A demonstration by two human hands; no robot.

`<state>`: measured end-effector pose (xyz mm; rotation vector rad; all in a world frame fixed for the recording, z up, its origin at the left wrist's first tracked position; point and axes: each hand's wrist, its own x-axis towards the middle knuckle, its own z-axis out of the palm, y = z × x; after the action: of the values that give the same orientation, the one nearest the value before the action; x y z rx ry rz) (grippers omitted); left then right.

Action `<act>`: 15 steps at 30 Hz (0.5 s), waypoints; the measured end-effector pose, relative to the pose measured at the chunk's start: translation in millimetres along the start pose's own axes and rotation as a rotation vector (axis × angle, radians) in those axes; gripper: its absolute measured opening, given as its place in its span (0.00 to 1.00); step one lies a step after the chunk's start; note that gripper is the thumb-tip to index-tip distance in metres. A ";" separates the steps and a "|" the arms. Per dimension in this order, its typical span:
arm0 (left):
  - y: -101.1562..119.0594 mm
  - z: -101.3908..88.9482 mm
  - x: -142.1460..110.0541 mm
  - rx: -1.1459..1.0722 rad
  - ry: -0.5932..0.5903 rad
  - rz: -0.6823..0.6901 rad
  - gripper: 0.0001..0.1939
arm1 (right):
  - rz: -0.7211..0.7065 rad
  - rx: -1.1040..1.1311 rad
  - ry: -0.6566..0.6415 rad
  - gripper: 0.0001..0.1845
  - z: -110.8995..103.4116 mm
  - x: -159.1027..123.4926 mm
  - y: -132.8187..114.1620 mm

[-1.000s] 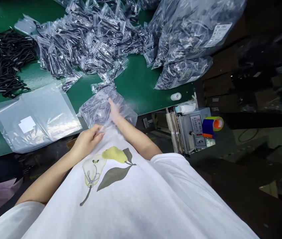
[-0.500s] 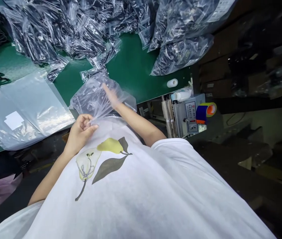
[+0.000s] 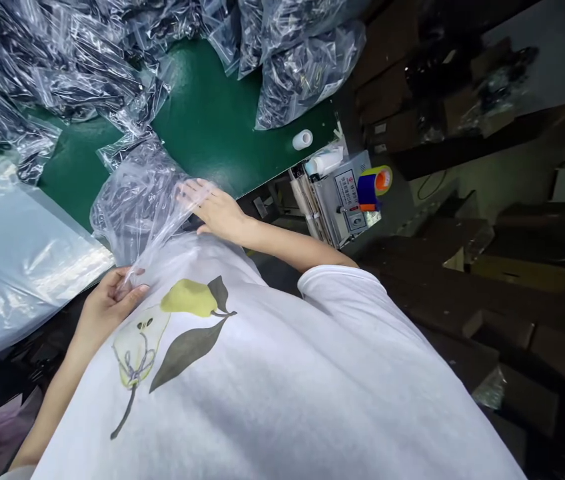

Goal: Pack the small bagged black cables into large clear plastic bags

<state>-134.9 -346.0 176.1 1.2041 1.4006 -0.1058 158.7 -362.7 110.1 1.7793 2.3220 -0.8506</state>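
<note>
A clear plastic bag [image 3: 135,193] is bunched up at the front edge of the green table, against my shirt. My left hand [image 3: 110,300] is closed on a gathered edge of this bag, thumb against fingers. On the bag's right side lies my right hand [image 3: 220,213], its fingers stretched out and partly covered by the thin film. Just beyond the bag, several small clear bags of dark cables [image 3: 130,137] touch its far side. What the bunched bag contains, if anything, is hard to make out.
Piled bags of black cables [image 3: 77,53] cover the back of the green table [image 3: 207,113], with larger filled bags [image 3: 307,73] to their right. A flat plastic bag [image 3: 27,233] lies at left. Right are a white roll [image 3: 302,139], a sealing machine [image 3: 345,200] and tape rolls [image 3: 375,187].
My right hand has drawn back from deeper over the bag to its right side. My left hand keeps its pinch. The view has shifted right, so the table things appear further left.
</note>
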 end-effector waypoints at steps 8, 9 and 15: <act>36.3 -31.7 1.8 -0.305 0.120 -0.039 0.19 | -0.112 -0.163 -0.076 0.31 9.4 -17.5 26.2; 41.6 -34.7 3.7 -0.339 0.121 -0.055 0.19 | -0.182 -0.160 -0.078 0.29 5.1 -21.0 31.3; 65.1 -50.6 0.8 -0.285 0.102 0.040 0.10 | -0.471 -0.222 -0.179 0.17 -31.4 -39.6 37.6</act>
<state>-124.6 -281.4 226.4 1.0108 1.4247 0.1807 213.5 -375.6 138.3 1.0414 2.6262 -0.7258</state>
